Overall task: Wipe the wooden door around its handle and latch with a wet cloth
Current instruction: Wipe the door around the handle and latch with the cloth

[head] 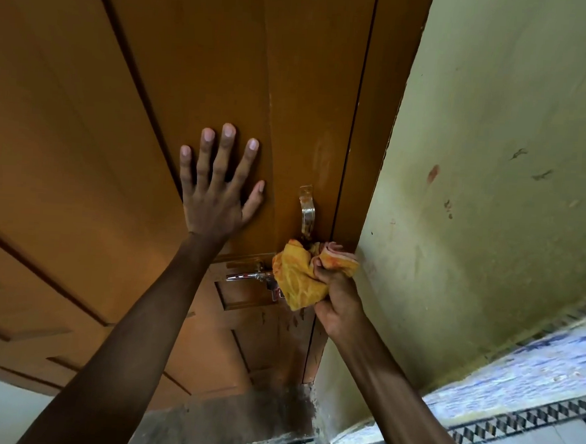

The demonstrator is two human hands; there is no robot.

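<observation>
A brown wooden door (198, 61) fills the left and centre of the head view. My left hand (218, 189) lies flat on it with fingers spread, left of the metal pull handle (306, 212). My right hand (338, 293) grips a bunched yellow-orange cloth (298, 277) and presses it against the door's edge just below the handle. The cloth covers the right end of the metal sliding latch (247, 275), whose bolt shows to its left.
The door frame (376, 124) runs along the door's right edge. A stained pale green wall (494, 165) stands on the right. Patterned floor tiles (530, 418) and a dusty threshold (238, 421) lie below.
</observation>
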